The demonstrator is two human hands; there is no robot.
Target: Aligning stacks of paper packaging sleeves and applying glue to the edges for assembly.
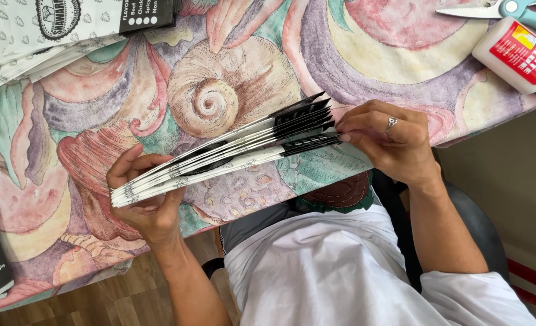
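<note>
Stack of flat paper bags (219, 158) held edge-up above shell-patterned table (231, 72). Left hand (144, 202) clamps stack's near end; right hand (388, 142) pinches its far black-printed end, fingertips riffling edges. Step: squaring or counting stack, apparently. Glue bottle (515, 54) and scissors (509, 11) far right of stack.

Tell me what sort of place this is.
Likely a home craft table: a seashell-print tablecloth, a glue bottle and scissors, with both hands fanning a stack of flat paper bags.

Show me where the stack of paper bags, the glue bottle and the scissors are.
stack of paper bags (219, 158): head view, middle of the edges.
glue bottle (517, 55): head view, red label.
scissors (524, 11): head view, teal handle.
</note>
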